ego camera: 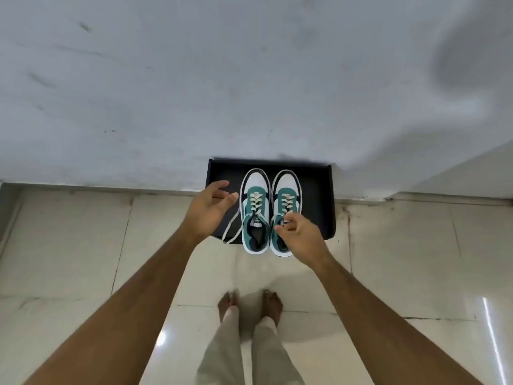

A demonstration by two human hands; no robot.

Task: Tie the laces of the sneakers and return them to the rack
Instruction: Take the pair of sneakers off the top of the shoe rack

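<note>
Two green, white and black sneakers stand side by side, toes toward the wall, on a black tray on the floor. The left sneaker has loose cream laces trailing off its left side onto the tray's front edge. My left hand hovers just left of it, fingers spread, holding nothing. My right hand is over the heel and tongue of the right sneaker, fingers curled; whether they pinch a lace or the shoe is not clear. The heels of both sneakers overhang the tray's front edge.
The tray sits against a grey-white wall with a low skirting. The floor is pale glossy tile. My bare feet stand on the tiles a short way in front of the sneakers.
</note>
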